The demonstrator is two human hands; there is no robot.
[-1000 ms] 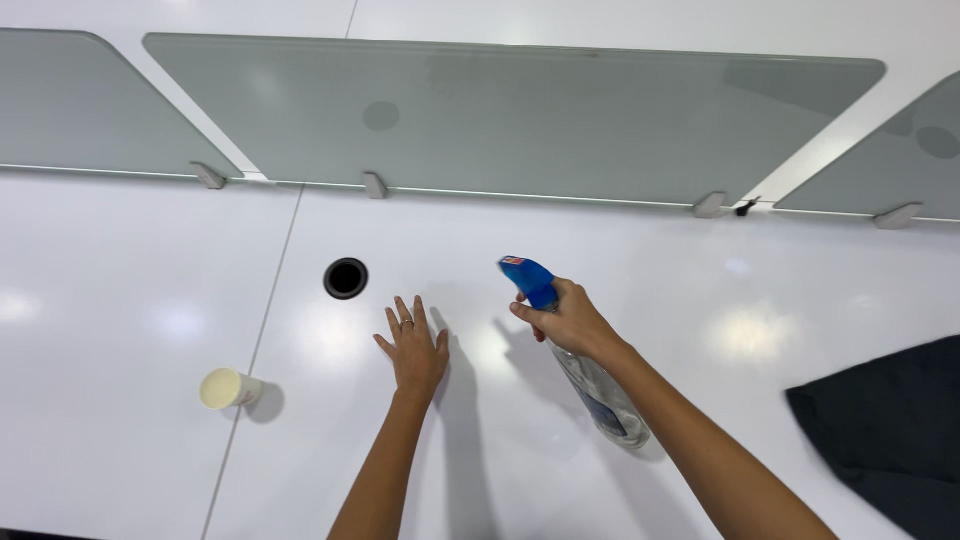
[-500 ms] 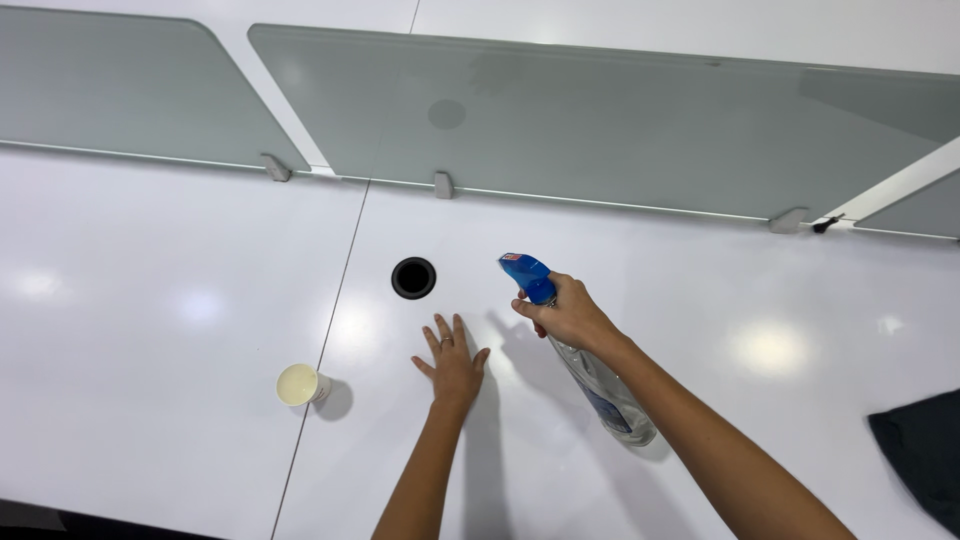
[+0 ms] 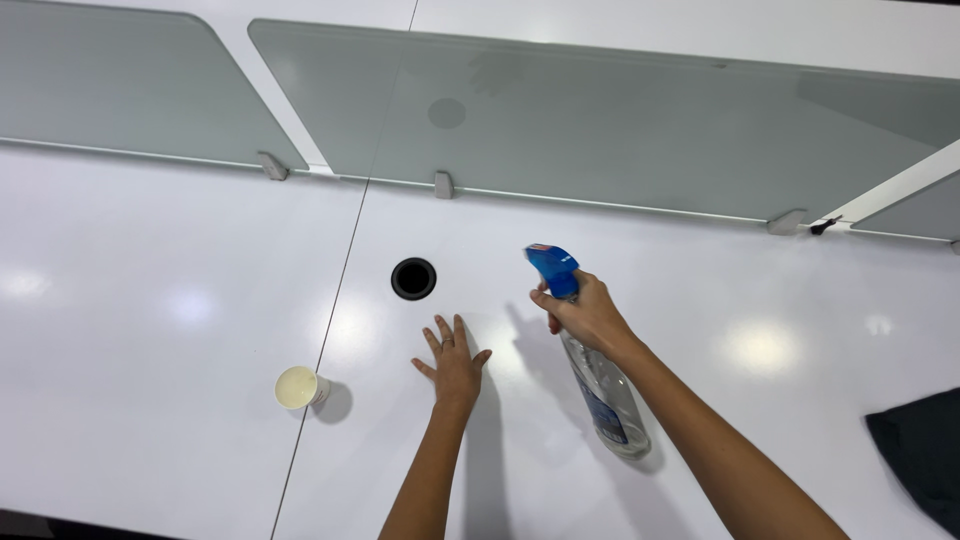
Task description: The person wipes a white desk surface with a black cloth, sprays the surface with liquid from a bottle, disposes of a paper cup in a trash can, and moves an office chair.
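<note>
My right hand [image 3: 585, 315] grips the neck of a clear spray bottle [image 3: 608, 395] with a blue trigger head [image 3: 553, 268]. The nozzle points left, over the white desk [image 3: 170, 300]. The bottle hangs tilted, its base toward me. My left hand [image 3: 452, 362] lies flat on the desk with fingers spread, left of the bottle and just below a round black cable hole [image 3: 413, 278]. It holds nothing.
A small paper cup [image 3: 298, 387] stands on the desk left of my left hand, near the seam between two desk panels. Frosted glass dividers [image 3: 600, 120] run along the far edge. A dark cloth [image 3: 920, 455] lies at the right edge.
The view has shifted so the cup, hole and dividers sit further right in the frame. My hands keep their poses; the bottle stays in my right hand.
</note>
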